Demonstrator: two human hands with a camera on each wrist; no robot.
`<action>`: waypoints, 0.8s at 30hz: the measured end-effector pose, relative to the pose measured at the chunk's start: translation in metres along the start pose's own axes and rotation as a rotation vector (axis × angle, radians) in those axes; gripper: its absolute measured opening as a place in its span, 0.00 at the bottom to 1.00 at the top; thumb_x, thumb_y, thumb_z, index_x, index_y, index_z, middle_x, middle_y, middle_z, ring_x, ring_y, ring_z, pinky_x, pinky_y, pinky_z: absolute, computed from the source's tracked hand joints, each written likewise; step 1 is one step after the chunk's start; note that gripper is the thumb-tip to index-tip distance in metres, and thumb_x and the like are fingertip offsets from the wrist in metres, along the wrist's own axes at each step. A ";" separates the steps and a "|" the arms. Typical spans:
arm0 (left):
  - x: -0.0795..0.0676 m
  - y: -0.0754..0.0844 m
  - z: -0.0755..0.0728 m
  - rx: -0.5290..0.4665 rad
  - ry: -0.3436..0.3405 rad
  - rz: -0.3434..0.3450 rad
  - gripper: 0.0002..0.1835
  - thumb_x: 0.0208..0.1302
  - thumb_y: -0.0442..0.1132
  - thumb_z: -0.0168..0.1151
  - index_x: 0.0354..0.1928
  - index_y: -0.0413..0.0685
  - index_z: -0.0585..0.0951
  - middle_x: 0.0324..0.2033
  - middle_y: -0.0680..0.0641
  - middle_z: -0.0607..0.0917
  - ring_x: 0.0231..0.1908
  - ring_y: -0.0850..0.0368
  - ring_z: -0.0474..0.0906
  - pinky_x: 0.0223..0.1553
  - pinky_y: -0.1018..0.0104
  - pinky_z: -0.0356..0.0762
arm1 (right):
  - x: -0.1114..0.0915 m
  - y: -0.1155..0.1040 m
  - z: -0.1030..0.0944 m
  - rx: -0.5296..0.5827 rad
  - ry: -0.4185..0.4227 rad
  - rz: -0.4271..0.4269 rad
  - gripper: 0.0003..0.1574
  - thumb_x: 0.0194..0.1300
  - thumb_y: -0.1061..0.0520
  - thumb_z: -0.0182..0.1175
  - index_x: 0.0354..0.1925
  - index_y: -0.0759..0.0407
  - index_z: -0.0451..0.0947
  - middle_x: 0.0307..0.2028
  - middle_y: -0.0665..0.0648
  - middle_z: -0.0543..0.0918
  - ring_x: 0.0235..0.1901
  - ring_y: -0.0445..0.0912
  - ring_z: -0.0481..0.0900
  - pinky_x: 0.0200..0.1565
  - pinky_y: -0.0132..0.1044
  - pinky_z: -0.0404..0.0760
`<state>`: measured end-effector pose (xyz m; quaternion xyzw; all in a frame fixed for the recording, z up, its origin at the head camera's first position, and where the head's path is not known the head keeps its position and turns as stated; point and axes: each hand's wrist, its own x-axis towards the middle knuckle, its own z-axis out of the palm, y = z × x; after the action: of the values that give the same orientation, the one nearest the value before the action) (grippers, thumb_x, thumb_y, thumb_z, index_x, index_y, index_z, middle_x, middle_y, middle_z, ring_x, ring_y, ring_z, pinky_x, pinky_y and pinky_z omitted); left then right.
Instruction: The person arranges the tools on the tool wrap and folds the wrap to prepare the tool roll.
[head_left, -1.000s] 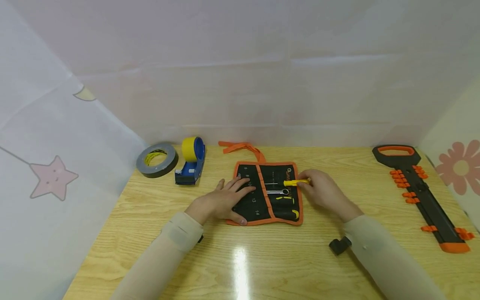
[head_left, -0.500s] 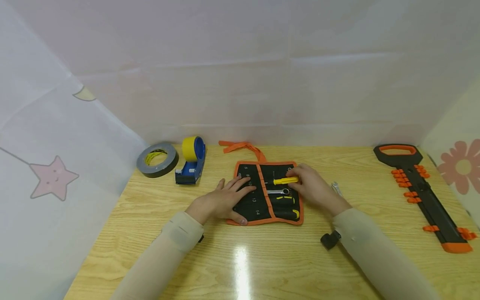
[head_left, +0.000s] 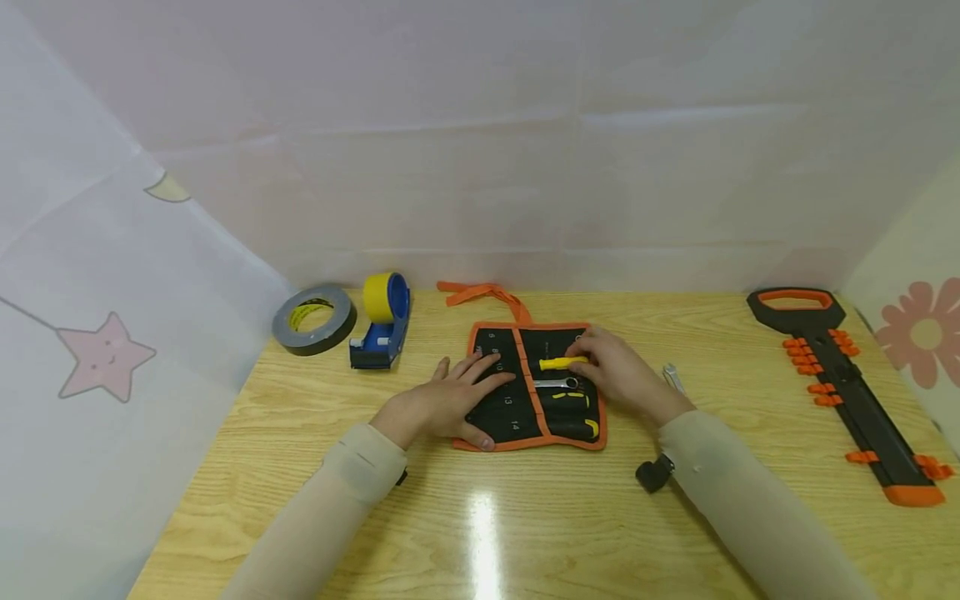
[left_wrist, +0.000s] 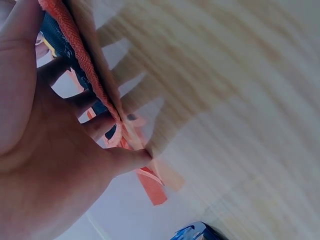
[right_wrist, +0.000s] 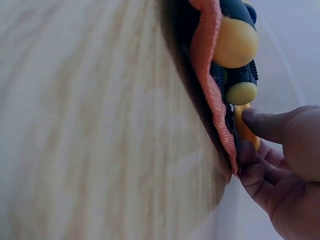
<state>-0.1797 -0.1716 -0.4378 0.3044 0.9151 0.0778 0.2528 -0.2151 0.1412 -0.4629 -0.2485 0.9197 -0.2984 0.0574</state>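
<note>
A black tool pouch (head_left: 495, 421) with orange trim lies unfolded on the table. My left hand (head_left: 450, 400) rests on its numbered left half with fingers spread. At the right half, my right hand (head_left: 618, 371) pinches the yellow handle of a screwdriver (head_left: 558, 363), whose shaft is hidden in a pocket. Just below it in the head view, a combination wrench (head_left: 555, 383) sits in its pocket, ring end out. Black-and-yellow tool handles (head_left: 573, 429) fill the pockets nearer me. The right wrist view shows thumb and fingers on the screwdriver handle (right_wrist: 246, 130), beside the rounded yellow handle ends (right_wrist: 236, 44).
A small wrench (head_left: 672, 377) lies on the table beyond my right wrist. At the back left are a grey tape roll (head_left: 315, 321) and a blue tape dispenser (head_left: 386, 325). A black and orange rack with a handle (head_left: 843, 375) lies at the far right.
My right hand has moved left with the screwdriver, and its shaft has slid out of sight into the pocket. The small wrench has come into view behind the wrist. The left hand stays put.
</note>
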 end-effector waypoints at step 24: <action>0.000 0.001 -0.002 0.013 -0.018 0.000 0.58 0.63 0.67 0.72 0.88 0.76 0.48 0.89 0.47 0.37 0.88 0.41 0.32 0.82 0.25 0.39 | 0.012 -0.011 0.008 -0.033 -0.035 -0.025 0.11 0.77 0.59 0.66 0.53 0.63 0.88 0.45 0.60 0.84 0.38 0.47 0.76 0.44 0.43 0.78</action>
<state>-0.1803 -0.1705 -0.4363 0.3068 0.9132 0.0693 0.2592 -0.2191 0.1231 -0.4629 -0.2659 0.9203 -0.2794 0.0654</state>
